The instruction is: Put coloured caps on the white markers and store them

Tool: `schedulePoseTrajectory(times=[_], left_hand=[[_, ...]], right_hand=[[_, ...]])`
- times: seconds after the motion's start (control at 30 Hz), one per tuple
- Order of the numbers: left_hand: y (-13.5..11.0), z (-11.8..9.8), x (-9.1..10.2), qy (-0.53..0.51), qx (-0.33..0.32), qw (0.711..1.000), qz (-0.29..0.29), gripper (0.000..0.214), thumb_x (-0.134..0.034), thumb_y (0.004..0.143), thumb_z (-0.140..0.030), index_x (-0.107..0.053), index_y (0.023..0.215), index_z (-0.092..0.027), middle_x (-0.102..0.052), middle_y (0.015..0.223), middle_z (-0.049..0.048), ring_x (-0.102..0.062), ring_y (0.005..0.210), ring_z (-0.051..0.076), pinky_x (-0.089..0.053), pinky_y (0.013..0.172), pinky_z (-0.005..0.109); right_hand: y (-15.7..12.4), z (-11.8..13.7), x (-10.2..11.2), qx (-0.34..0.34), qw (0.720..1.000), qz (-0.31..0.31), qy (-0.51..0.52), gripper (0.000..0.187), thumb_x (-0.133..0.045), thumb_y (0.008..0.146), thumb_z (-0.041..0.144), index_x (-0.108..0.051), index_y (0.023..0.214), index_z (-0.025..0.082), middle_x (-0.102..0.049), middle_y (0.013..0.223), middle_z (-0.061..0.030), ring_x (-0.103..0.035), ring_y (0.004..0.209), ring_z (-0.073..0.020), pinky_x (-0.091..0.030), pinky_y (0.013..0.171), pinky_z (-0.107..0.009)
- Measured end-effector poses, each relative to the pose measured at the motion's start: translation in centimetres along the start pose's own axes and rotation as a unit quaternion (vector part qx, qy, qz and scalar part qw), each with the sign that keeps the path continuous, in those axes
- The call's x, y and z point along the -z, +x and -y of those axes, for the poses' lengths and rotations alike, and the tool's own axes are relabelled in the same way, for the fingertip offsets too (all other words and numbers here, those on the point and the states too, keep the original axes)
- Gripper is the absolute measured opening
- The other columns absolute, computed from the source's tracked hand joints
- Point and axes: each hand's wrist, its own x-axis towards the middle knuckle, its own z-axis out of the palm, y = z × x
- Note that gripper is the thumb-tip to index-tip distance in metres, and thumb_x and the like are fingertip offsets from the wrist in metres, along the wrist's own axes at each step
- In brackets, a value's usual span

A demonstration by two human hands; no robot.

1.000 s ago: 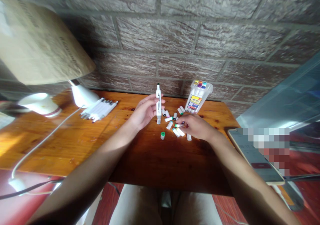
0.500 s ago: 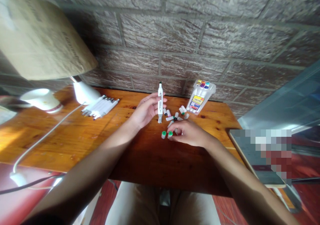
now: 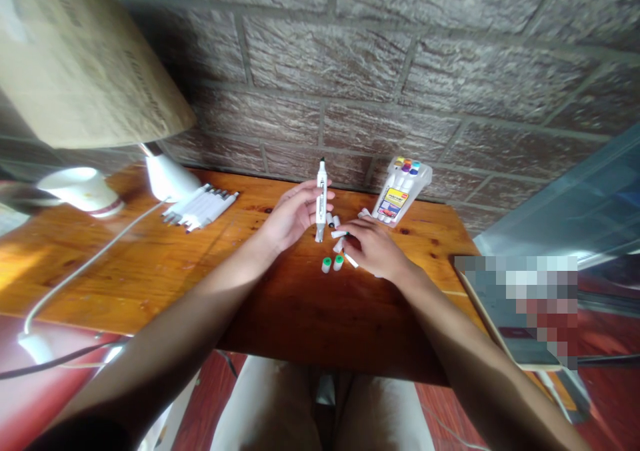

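My left hand [image 3: 293,216] holds a white marker [image 3: 321,197] upright, its dark tip pointing up and its lower end near the wooden table [image 3: 150,271]. My right hand [image 3: 373,245] lies palm down over a scatter of white marker caps [image 3: 338,233], its fingers curled among them; whether it grips one is hidden. Two green-topped caps [image 3: 333,263] stand side by side just left of that hand. A clear case of markers [image 3: 397,191] with coloured ends lies behind the caps near the wall.
A row of several uncapped white markers [image 3: 200,207] lies at the back left. A white lamp [image 3: 80,191] with its cord [image 3: 85,271] stands at the far left under a cardboard sheet [image 3: 75,71]. A brick wall backs the table. A tablet-like slab [image 3: 500,317] sits at the right edge.
My right hand set a second green-topped cap beside the first, then moved back toward the cap pile. The left hand kept the marker upright.
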Motion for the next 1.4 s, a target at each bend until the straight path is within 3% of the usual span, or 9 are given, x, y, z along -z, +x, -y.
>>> schedulePoseTrajectory(times=[0.13,0.4,0.63,0.73,0.93,1.17,1.4], left_hand=[[0.0,0.0,0.1,0.002,0.005,1.0,-0.009,0.028,-0.072,0.072,-0.016,-0.072,0.1,-0.012,-0.076,0.081,0.0022,-0.069,0.063,0.011,-0.055,0.058,0.02],[0.2,-0.2,0.2,0.002,0.002,1.0,-0.015,0.026,-0.071,0.073,-0.016,-0.072,0.099,-0.013,-0.075,0.08,0.0015,-0.069,0.062,0.01,-0.054,0.058,0.019],[0.3,0.1,0.4,0.002,0.009,1.0,-0.015,0.027,-0.072,0.073,-0.016,-0.072,0.1,-0.012,-0.076,0.081,0.002,-0.069,0.062,0.011,-0.055,0.058,0.019],[0.4,0.2,0.4,0.004,0.005,1.0,-0.014,0.027,-0.072,0.072,-0.016,-0.072,0.099,-0.013,-0.075,0.08,0.0017,-0.07,0.063,0.011,-0.056,0.058,0.02],[0.2,0.0,0.2,0.009,0.006,1.0,-0.025,0.027,-0.071,0.072,-0.015,-0.071,0.099,-0.012,-0.075,0.08,0.0019,-0.069,0.061,0.01,-0.055,0.057,0.019],[0.4,0.1,0.5,0.01,0.003,1.0,-0.019,0.027,-0.07,0.073,-0.016,-0.071,0.1,-0.012,-0.076,0.082,0.0027,-0.069,0.063,0.011,-0.055,0.058,0.019],[0.3,0.0,0.4,0.006,0.004,1.0,-0.011,0.028,-0.072,0.072,-0.016,-0.072,0.1,-0.012,-0.076,0.081,0.0022,-0.069,0.063,0.011,-0.055,0.057,0.019]], right_hand=[[0.2,0.5,-0.8,-0.05,0.998,0.001,-0.036,0.026,-0.058,0.086,0.009,-0.072,0.107,0.012,-0.077,0.106,-0.0136,-0.068,0.103,-0.0273,-0.044,0.102,-0.042],[-0.3,-0.2,0.1,-0.084,0.996,0.019,-0.021,0.017,-0.061,0.086,0.007,-0.074,0.089,0.019,-0.077,0.09,-0.0055,-0.067,0.083,-0.0213,-0.047,0.088,-0.034],[0.0,0.2,-0.1,-0.103,0.992,0.028,-0.067,0.012,-0.063,0.089,0.015,-0.075,0.091,0.017,-0.076,0.092,-0.0098,-0.067,0.09,-0.0246,-0.046,0.092,-0.036],[-0.2,0.0,0.2,-0.113,0.993,0.006,-0.044,0.015,-0.061,0.09,0.013,-0.075,0.093,0.016,-0.076,0.088,-0.0098,-0.068,0.084,-0.0236,-0.048,0.085,-0.034],[-0.6,0.4,1.8,-0.039,0.99,-0.091,0.103,0.016,-0.065,0.087,0.017,-0.072,0.1,0.017,-0.073,0.084,-0.0041,-0.065,0.071,-0.0158,-0.047,0.069,-0.027],[-0.6,0.9,1.6,0.035,0.99,0.008,0.137,0.01,-0.065,0.087,0.016,-0.072,0.095,0.017,-0.066,0.078,-0.0021,-0.059,0.066,-0.0128,-0.044,0.063,-0.024],[-0.8,0.6,1.7,0.058,0.987,0.049,0.139,0.027,-0.057,0.094,0.019,-0.071,0.117,0.018,-0.071,0.099,-0.0083,-0.067,0.082,-0.0165,-0.051,0.076,-0.028]])
